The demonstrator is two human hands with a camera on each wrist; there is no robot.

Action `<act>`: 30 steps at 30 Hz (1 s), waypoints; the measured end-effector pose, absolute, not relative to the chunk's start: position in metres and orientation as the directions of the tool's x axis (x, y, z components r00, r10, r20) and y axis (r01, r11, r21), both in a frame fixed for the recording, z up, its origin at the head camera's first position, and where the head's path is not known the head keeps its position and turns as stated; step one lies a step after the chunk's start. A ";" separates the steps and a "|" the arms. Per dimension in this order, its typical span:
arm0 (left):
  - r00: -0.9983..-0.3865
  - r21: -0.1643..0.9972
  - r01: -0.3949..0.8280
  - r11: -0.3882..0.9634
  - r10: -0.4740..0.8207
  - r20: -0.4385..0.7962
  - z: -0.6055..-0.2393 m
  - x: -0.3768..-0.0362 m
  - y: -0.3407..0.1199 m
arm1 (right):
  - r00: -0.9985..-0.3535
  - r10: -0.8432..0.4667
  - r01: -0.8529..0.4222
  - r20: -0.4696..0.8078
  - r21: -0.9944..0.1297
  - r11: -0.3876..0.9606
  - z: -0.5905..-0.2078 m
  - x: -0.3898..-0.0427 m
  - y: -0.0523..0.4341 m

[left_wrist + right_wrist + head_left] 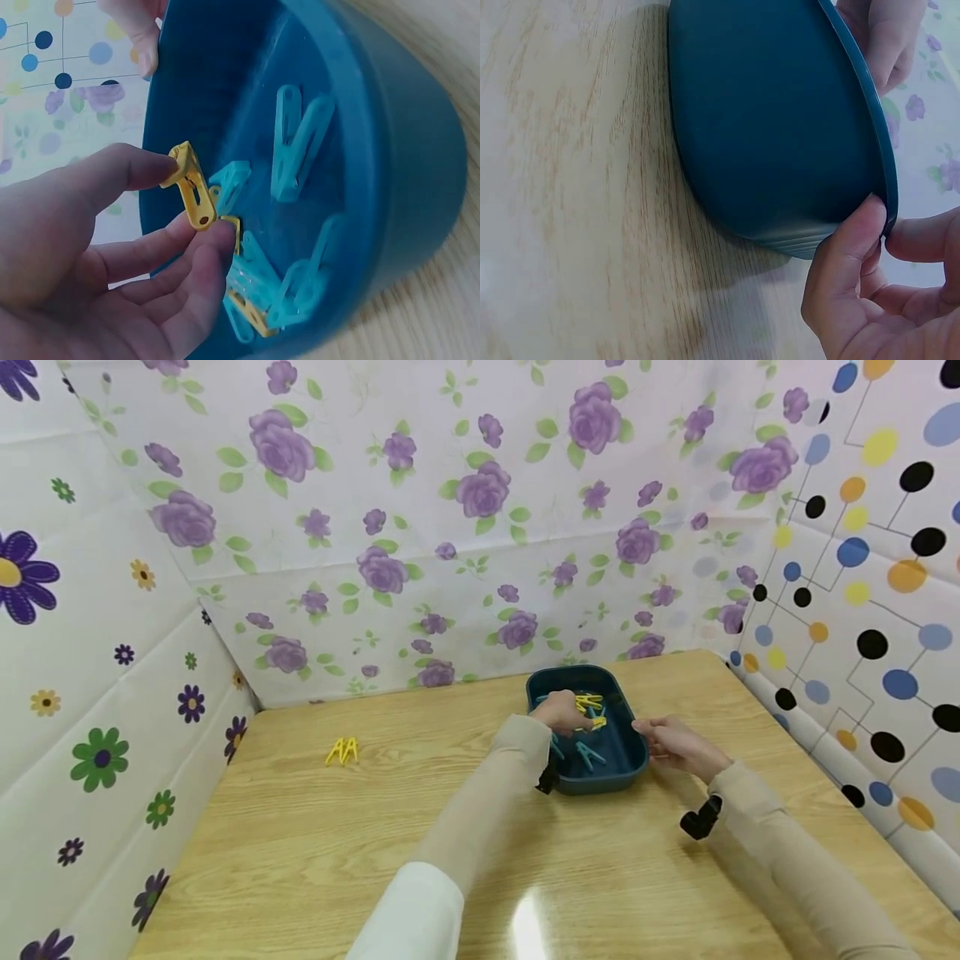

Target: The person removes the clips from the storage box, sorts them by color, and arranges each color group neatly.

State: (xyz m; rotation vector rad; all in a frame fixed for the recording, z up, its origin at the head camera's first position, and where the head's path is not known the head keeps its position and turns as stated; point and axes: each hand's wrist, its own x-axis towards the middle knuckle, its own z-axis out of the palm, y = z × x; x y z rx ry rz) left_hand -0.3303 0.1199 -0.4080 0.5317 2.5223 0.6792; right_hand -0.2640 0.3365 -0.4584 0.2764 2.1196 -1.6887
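A dark teal plastic bin [600, 783] stands on the wooden table, with several blue-green clothespins [298, 146] and a few yellow ones lying inside. My left hand [112, 247] is over the bin and pinches a yellow clothespin [193, 191] between thumb and fingers. On the bin's right side, my right hand [885, 292] pinches the rim between thumb and fingers, as the right wrist view shows. Two yellow clothespins [342, 750] stand side by side on the table at the left, away from both hands. Part of the bin's contents is hidden behind the left hand in the head view.
The wooden table [300, 860] carries the bin near its back right. A flowered cloth wall [450, 568] rises behind it, with a dotted cloth wall [862, 610] on the right and another flowered one on the left. Each wrist wears a black camera mount.
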 end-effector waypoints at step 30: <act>-0.843 0.654 0.256 0.712 0.495 -0.210 -0.401 -0.310 0.088 | -0.889 -0.110 0.412 -0.445 -0.881 0.232 -0.454 -0.265 0.333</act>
